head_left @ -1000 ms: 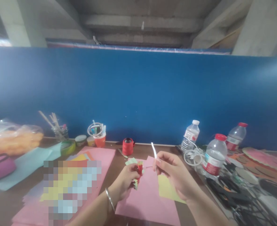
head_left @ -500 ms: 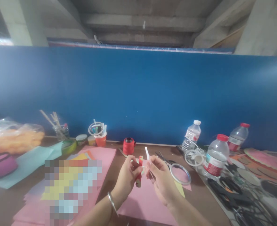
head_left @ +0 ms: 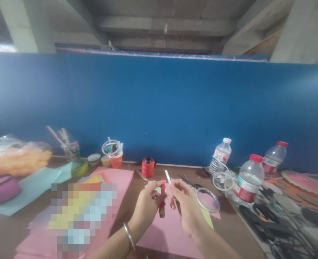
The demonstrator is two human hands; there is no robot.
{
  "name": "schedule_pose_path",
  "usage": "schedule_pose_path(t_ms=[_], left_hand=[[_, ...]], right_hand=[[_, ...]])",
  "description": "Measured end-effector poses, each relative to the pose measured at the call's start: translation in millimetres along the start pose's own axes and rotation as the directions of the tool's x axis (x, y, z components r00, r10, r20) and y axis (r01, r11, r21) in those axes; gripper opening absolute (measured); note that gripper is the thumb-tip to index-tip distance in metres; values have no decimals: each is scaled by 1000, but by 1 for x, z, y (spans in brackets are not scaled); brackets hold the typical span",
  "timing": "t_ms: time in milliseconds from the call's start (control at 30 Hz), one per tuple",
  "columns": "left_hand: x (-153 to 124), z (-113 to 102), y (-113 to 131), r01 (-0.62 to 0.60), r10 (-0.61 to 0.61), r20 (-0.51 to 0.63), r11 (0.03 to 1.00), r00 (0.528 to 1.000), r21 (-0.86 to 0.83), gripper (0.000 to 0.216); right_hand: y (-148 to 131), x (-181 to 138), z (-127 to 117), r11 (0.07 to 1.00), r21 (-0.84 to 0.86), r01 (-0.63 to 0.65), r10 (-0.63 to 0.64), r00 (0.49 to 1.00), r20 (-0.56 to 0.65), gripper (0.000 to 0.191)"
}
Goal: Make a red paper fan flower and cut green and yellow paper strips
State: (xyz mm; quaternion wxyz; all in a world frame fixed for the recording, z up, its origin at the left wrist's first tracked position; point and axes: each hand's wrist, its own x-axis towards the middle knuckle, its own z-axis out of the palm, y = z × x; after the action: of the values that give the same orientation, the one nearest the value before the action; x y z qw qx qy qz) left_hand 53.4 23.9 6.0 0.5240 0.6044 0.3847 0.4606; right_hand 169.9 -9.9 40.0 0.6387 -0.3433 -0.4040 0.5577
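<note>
My left hand (head_left: 148,202), with a silver bangle at the wrist, pinches a narrow red patterned strip (head_left: 162,208) that stands roughly upright between thumb and fingers. Close beside it, my right hand (head_left: 182,201) is closed on a thin white strip (head_left: 168,177), whose end sticks up above the fingers. The fingertips of both hands nearly meet, and whether the two strips touch is hidden. Beneath the hands lies a sheet of pink paper (head_left: 169,237). A roll of clear tape (head_left: 207,200) rests to the right of my right hand, near dark scissors (head_left: 187,180).
Behind the hands stands a red thread spool (head_left: 148,168). An orange cup (head_left: 116,160) with pens is at the back left, beyond stacked pink sheets (head_left: 125,176). Plastic bottles (head_left: 249,180), wire coils and tools crowd the right. A blue partition (head_left: 159,108) closes off the back.
My left fingers have shifted on the red strip, its lower end now slightly lower and further right. The white strip leans a little more to the left.
</note>
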Motion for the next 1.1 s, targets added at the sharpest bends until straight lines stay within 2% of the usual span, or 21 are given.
schedule_pose_path(t_ms=[167, 300, 433, 567, 800, 967, 1100], left_hand=[[-5, 4, 8, -43, 44, 17, 998, 999, -37, 41], [-7, 4, 19, -29, 29, -8, 999, 1000, -19, 32], [-6, 0, 25, -38, 36, -140, 999, 990, -13, 27], [-2, -3, 25, -69, 54, -206, 995, 977, -65, 29], [-3, -5, 27, -94, 84, -241, 995, 967, -28, 37], [-4, -8, 29, -127, 120, -209, 992, 971, -19, 16], [-3, -8, 29, -112, 90, -210, 989, 973, -93, 14]], right_hand=[[-2, -10, 9, 994, 109, -24, 24, 1000, 4, 18], [2, -20, 18, 985, 168, -40, 27, 996, 79, 19], [8, -23, 21, 997, 58, -49, 45, 997, 57, 21], [10, -19, 20, 992, -111, -53, 56, 998, 23, 25], [13, -12, 15, 978, -202, -41, 38, 999, -19, 23], [12, -10, 13, 971, -237, -38, 31, 999, -32, 23], [13, -10, 10, 969, -248, -14, 10, 1000, -19, 24]])
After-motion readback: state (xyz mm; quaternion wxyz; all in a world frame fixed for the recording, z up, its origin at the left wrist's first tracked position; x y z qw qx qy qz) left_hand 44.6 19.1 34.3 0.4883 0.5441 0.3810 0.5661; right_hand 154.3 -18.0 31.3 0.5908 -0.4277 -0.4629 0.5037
